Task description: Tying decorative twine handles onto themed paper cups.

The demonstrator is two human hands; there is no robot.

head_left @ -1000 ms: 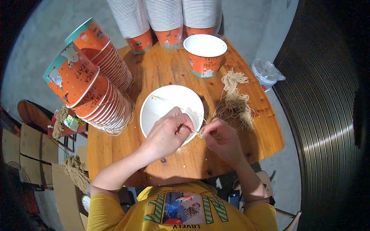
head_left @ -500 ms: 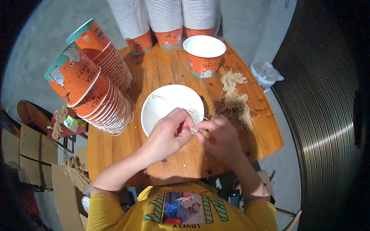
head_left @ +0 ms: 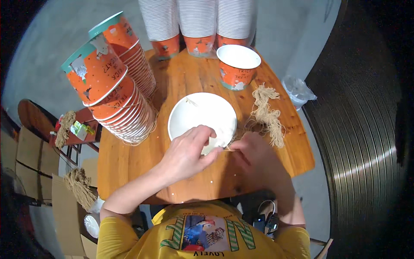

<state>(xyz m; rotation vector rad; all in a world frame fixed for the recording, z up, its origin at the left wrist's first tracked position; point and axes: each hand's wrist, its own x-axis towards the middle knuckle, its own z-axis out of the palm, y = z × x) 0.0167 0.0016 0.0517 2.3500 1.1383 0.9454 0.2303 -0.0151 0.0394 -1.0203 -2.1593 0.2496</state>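
Note:
A white bowl [head_left: 183,108] sits on the wooden table, with thin pale strands inside its far rim and small white bits near its close side. Over the bowl's near edge, my left hand [head_left: 185,149] has its thumb and fingers parted, with nothing visible between them. Just right of it, my right hand [head_left: 256,157] pinches a short piece of tan string [head_left: 228,148] at the fingertips; part of that hand is in shadow. Beyond my right hand lies a bundle of tan strings [head_left: 268,114], its strands loose toward the bowl.
Leaning stacks of orange paper buckets [head_left: 114,97] with string loops stand at left. One orange bucket [head_left: 238,71] stands at far right, before several wrapped white-rimmed stacks [head_left: 198,21]. More string [head_left: 79,187] hangs over a cardboard box [head_left: 64,216] beside the table [head_left: 142,183].
My hands have come apart, the left thumb and fingers opening. The right hand has kept a piece of string. The view has shifted, moving the bowl and buckets slightly right.

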